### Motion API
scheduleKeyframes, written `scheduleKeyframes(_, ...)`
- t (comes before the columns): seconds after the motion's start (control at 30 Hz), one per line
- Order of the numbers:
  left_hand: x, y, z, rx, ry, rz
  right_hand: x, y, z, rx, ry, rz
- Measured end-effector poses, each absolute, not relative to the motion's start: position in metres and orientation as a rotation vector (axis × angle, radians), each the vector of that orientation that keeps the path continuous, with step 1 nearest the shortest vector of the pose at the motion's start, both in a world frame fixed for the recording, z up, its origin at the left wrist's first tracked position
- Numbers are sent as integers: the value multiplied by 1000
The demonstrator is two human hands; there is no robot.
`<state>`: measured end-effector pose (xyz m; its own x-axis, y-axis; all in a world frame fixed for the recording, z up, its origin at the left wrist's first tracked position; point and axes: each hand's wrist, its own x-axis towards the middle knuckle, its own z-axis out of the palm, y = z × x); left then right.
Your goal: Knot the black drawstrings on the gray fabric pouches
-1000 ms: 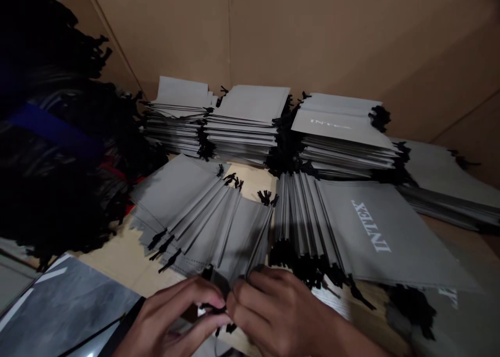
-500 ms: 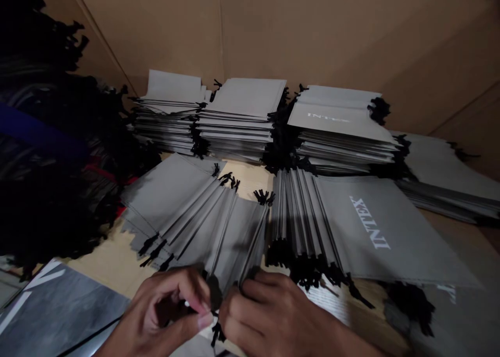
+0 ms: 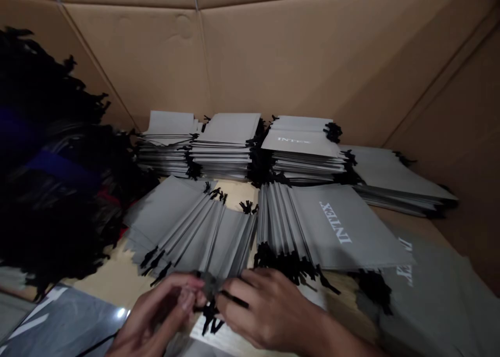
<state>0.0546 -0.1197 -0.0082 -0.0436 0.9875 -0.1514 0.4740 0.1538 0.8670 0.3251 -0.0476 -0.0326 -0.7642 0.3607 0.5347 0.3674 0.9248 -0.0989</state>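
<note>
My left hand and my right hand meet at the bottom centre, both with fingers pinched on the black drawstring cords at the near end of a fanned pile of grey fabric pouches. The thumbs and forefingers of both hands are pressed together around the cord ends. Right beside it lies a second fanned pile of grey pouches, the top one printed INTEX in white.
Several stacks of grey pouches stand along the back against a brown cardboard wall. A dark heap of black material fills the left. A glossy dark sheet lies at the bottom left. More pouches lie at the right.
The view has tilted up, showing more of the cardboard wall. Both hands stay at the near end of the fanned pile, fingers shifting slightly on the black cords.
</note>
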Motion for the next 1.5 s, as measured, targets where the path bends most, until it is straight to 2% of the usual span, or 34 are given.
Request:
scheduleKeyframes(0.13,67,-112,9,1524,1646,836,335,-49,-24,-522,-2529,13)
scheduleKeyframes(0.4,75,-93,15,2121,1476,740,341,-48,-14,-533,-2685,134)
scheduleKeyframes(0.57,72,-87,15,2144,1435,767,338,-49,-16,-615,-2549,34)
scheduleKeyframes(0.87,56,-94,8,2172,1351,796,327,-49,-15,-694,-2333,87)
scheduleKeyframes(1.1,71,-115,0,2373,1527,747,324,-42,-20,-650,-2298,92)
scheduleKeyframes(1.23,87,-110,-13,2330,1709,887,320,-42,-20,-662,-2318,207)
scheduleKeyframes(1.37,90,-102,-25,2301,1703,1053,320,-42,-14,-708,-2303,330)
scheduleKeyframes(1.5,81,-99,-26,2575,1639,976,331,-37,-5,-765,-2336,436)
